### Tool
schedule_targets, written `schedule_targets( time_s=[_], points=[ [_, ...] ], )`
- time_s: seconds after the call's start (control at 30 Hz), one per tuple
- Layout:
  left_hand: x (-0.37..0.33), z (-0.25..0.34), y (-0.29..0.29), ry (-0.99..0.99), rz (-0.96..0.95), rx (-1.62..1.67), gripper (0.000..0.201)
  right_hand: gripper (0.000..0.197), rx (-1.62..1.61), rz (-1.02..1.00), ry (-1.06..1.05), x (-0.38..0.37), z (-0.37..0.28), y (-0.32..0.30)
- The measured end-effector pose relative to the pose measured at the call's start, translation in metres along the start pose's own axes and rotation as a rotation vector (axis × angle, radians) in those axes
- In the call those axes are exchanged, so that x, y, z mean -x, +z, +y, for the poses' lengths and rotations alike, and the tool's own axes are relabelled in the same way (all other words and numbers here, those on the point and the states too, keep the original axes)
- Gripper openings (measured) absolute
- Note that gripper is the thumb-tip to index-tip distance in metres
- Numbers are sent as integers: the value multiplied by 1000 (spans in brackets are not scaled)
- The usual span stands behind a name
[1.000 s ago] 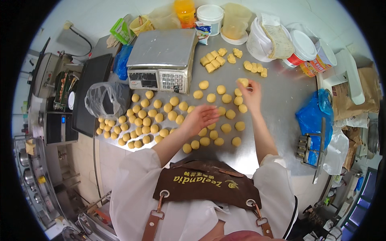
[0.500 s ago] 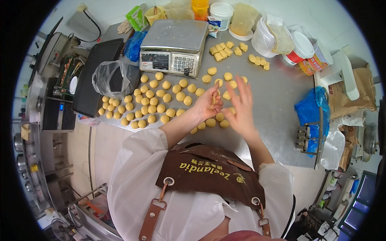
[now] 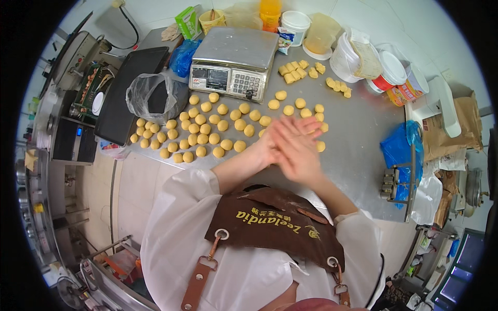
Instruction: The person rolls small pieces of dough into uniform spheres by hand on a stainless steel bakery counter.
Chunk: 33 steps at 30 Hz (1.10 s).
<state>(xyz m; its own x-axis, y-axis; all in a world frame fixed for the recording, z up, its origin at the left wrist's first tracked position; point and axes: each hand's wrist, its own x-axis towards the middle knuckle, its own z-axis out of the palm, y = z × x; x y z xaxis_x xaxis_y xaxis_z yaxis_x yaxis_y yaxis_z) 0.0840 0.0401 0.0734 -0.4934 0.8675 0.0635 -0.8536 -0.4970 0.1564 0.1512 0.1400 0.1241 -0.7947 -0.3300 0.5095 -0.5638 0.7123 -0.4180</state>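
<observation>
The person's right hand [image 3: 298, 144] is lying over the left hand [image 3: 268, 149], and the two are touching above the near half of the shiny metal surface [image 3: 358, 171], around its middle. The right fingers are stretching out almost straight and looking blurry. The left fingers are mostly hiding under them, so it is hard to tell if they are curling, or if the hands are holding any dough. Lots of round yellow dough balls [image 3: 222, 125] are lying in a big, loose bunch, going from close to the left edge to just past the hands, and the hands are covering some of that spot. Closer to the far edge, a block of cut dough pieces [image 3: 295, 74] is sitting tightly together, with two loose lumps [image 3: 313, 72] beside it and a short row [image 3: 338, 87] to its right. A gray scale [image 3: 236, 46] is standing left of the block. A clear plastic bag [image 3: 155, 93] is standing near the left edge, beside a big black tray [image 3: 122, 83]. A white tub [image 3: 295, 23] is standing by the far edge, and a blue bag [image 3: 392, 145] is resting by the right edge.
</observation>
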Motion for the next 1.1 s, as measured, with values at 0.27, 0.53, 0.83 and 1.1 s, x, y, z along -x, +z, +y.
schedule_targets(
  time_s=[0.27, 0.53, 0.83, 1.1],
  points=[
    [-2, -12, 8, 130, -67, -113, 53, 45, 42, 5, -27, 7, 5, -2],
    [6, -1, 23, -23, 197, 17, 61, 53, 1, -69, -22, -4, 8, -9],
    [6, 5, 29, 163, 293, -253, 60, 69, 97, -53, 164, -16, 21, -8],
    [5, 29, 37, 55, 623, -24, 35, 73, 207, -94, 88, -12, 20, -21]
  ],
)
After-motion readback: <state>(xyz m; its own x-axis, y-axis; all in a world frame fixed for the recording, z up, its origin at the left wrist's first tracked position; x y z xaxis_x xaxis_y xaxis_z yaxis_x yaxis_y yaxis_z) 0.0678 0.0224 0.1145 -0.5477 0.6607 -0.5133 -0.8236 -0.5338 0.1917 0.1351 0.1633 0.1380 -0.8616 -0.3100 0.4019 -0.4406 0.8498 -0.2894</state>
